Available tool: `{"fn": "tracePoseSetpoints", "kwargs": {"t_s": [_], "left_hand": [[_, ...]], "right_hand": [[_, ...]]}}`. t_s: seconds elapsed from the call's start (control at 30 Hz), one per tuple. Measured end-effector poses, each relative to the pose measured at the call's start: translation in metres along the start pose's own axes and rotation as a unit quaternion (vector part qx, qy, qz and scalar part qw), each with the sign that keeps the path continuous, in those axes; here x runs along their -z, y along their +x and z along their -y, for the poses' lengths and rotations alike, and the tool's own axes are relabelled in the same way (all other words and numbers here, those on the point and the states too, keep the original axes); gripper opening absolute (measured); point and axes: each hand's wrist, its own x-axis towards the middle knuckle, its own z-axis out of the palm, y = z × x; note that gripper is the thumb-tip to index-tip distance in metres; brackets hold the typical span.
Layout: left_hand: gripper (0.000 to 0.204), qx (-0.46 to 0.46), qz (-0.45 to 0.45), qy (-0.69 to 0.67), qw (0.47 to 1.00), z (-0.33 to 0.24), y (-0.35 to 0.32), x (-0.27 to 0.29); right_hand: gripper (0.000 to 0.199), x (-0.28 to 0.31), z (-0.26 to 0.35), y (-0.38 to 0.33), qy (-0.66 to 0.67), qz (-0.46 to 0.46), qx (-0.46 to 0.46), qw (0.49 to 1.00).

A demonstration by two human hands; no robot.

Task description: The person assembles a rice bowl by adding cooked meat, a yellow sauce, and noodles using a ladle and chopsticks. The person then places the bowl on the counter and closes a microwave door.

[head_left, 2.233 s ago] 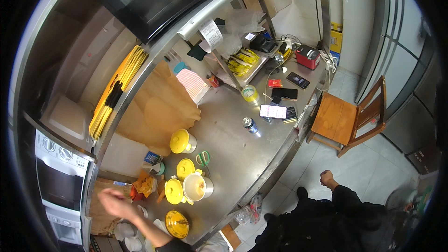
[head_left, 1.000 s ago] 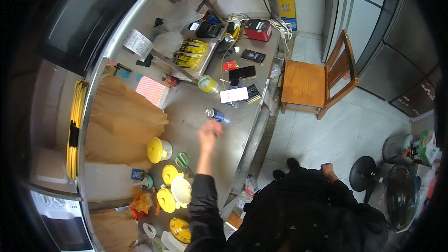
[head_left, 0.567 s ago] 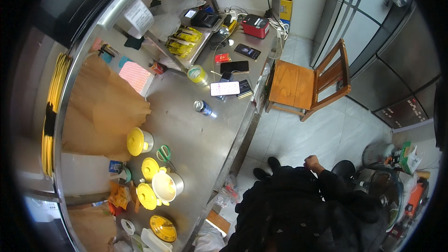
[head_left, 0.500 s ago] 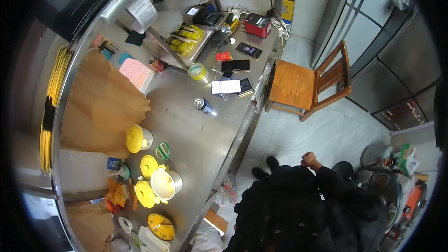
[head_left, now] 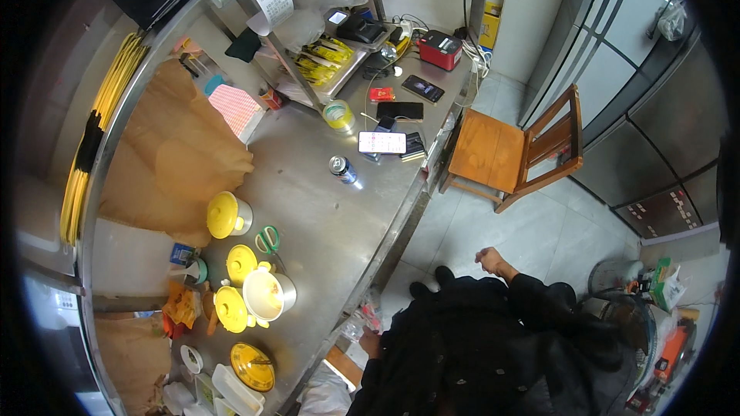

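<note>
Over the tiled floor, in front of my dark coat, my right hand (head_left: 491, 260) hangs with its fingers curled in. Whether something small is inside that hand I cannot make out. Lower down, my left hand (head_left: 371, 343) shows only in part beside the table's front edge, near some clear plastic bags (head_left: 357, 327); its fingers are too hidden to read. On the steel table (head_left: 331, 239) to my left stand a white pot (head_left: 268, 297) without its lid, yellow lids (head_left: 241, 263), a yellow-lidded pot (head_left: 223, 216) and green-handled scissors (head_left: 267, 239).
A wooden chair (head_left: 488, 152) stands ahead on the floor. Farther along the table are a can (head_left: 342, 170), a lit phone (head_left: 382, 142), a tape roll (head_left: 338, 115) and a red box (head_left: 440, 50). A yellow dish (head_left: 252, 367) lies at the near end. Clutter fills the right corner.
My right hand has swung left and forward, away from my coat. My left hand has come into sight by the table edge. The whole view has shifted slightly.
</note>
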Motion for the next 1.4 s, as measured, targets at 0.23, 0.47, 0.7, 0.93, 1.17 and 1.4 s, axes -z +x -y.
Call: {"fn": "tracePoseSetpoints", "kwargs": {"t_s": [0.23,0.47,0.7,0.93,1.17,1.4], "left_hand": [[0.028,-0.161,0.051,0.200,0.965,-0.013,0.003,-0.009],[0.014,-0.159,0.096,0.222,0.957,0.017,-0.004,-0.001],[0.015,-0.203,0.112,0.215,0.949,0.035,0.003,-0.017],[0.024,-0.317,0.102,0.160,0.929,0.055,0.009,-0.015],[0.030,-0.205,0.134,0.192,0.950,0.009,0.007,-0.010],[0.024,-0.142,0.177,0.072,0.971,0.001,0.020,-0.005]], "right_hand": [[0.025,0.024,-0.121,0.027,-0.150,-0.027,0.046,0.987],[0.027,0.003,-0.069,-0.008,0.005,-0.045,-0.059,0.997],[0.029,0.008,-0.065,-0.015,-0.038,-0.053,-0.034,0.997],[0.030,0.003,-0.053,-0.017,-0.052,-0.041,-0.054,0.996],[0.029,0.007,-0.062,-0.020,-0.036,-0.066,-0.050,0.996],[0.029,0.001,-0.055,-0.024,-0.019,-0.073,-0.064,0.995]]}}
